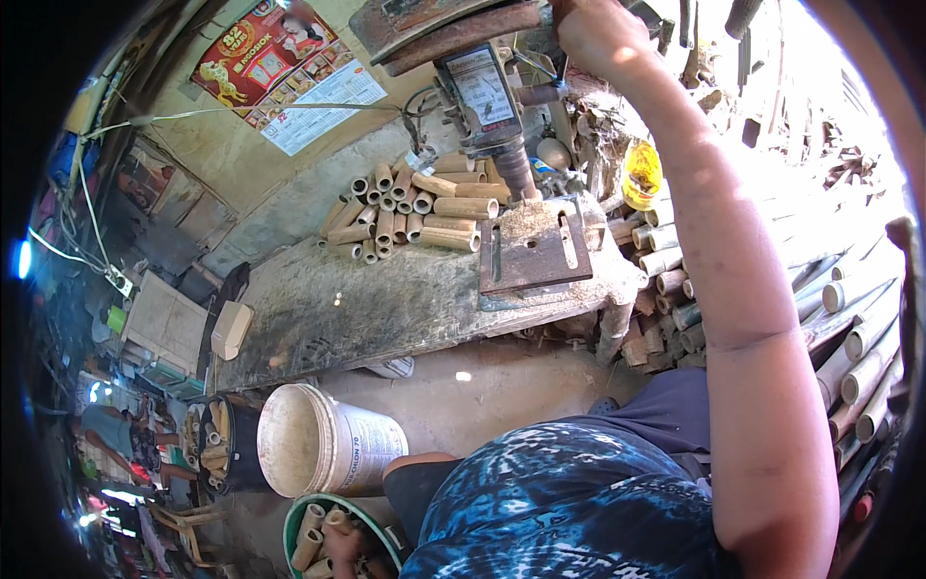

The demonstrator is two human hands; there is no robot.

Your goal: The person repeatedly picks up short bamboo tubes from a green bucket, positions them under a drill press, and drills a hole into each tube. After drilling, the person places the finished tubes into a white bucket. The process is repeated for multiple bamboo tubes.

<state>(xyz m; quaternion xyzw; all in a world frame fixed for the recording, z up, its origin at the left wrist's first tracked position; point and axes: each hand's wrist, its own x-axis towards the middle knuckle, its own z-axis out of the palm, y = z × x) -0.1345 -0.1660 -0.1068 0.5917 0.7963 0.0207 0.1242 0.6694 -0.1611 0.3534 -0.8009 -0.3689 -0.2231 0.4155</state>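
At the bottom, my left hand [345,548] reaches down into a green bucket [292,526]. Its fingers close round a short bamboo tube [337,521], and more cut bamboo tubes [308,548] lie beside it. My right arm stretches up to a drill press [482,96], where my right hand [600,37] is against the upper part of the machine. The frame's top edge cuts off those fingers, so their grip is hidden. Beneath the drill chuck [518,176], a slotted metal plate [533,253] carries sawdust.
Several short bamboo tubes [394,207] are piled on the dusty workbench [376,299]. A white bucket [289,439] stands beside the green one, near a dark bin [241,449] of bamboo. Long bamboo poles [858,376] are stacked at the right. A yellow container [640,174] sits behind the plate.
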